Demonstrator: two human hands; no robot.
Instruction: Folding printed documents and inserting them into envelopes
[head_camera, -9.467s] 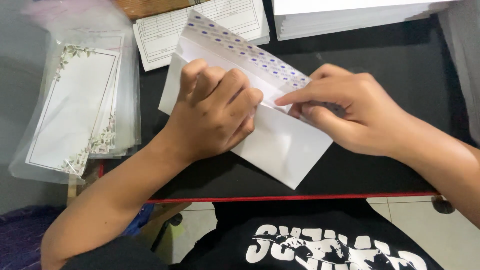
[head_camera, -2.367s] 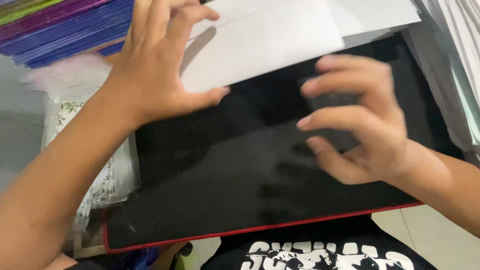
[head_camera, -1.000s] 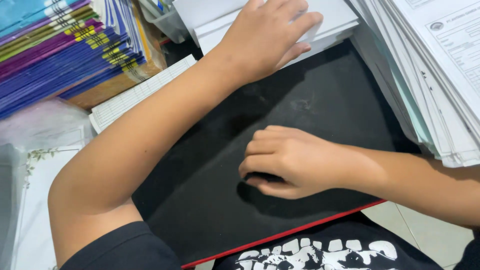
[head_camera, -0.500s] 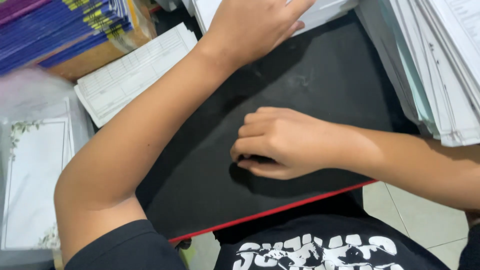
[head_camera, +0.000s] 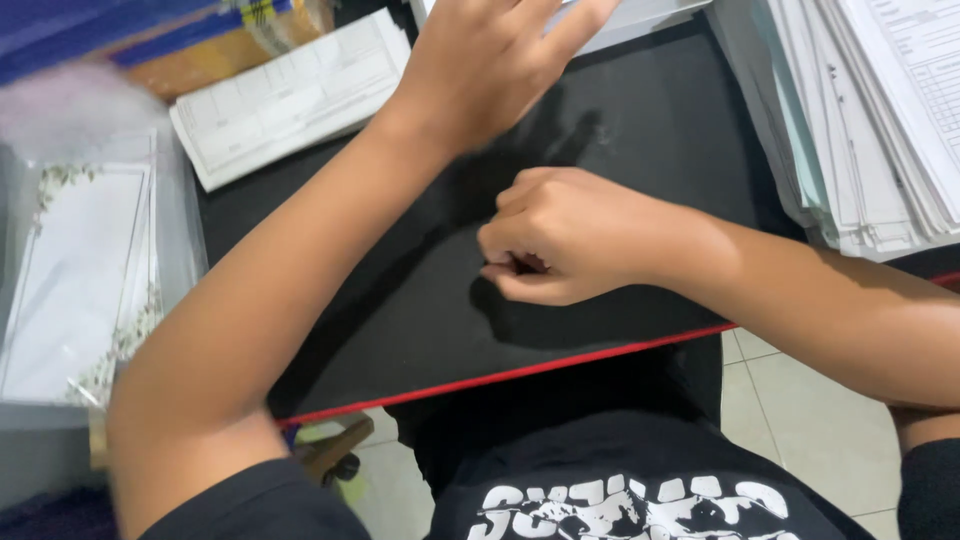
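Here your left hand (head_camera: 490, 60) reaches across the black mat (head_camera: 640, 120) toward its far edge, fingers spread and open, their tips lying on the white stack (head_camera: 640, 12) at the top of the view. Only a strip of that stack shows, so you cannot tell whether the fingers press on it or merely touch it. Your left forearm crosses the mat on a slant from the lower left.

Your right hand (head_camera: 565, 235) rests near the middle of the mat, curled loosely into a fist with the knuckles up and the thumb tucked against the fingers. Whether anything lies inside the curl is hidden.

To the right, a thick pile of forms (head_camera: 880, 110) overhangs the mat's edge, fanned and uneven. At the upper left a ruled sheet (head_camera: 290, 95) lies partly on the mat, with coloured books (head_camera: 120, 30) beyond it. Further left, cards (head_camera: 75, 280) with a leafy border sit in clear sleeves. The mat's near edge is red (head_camera: 560, 362), and pale floor tiles (head_camera: 810, 440) show below it.
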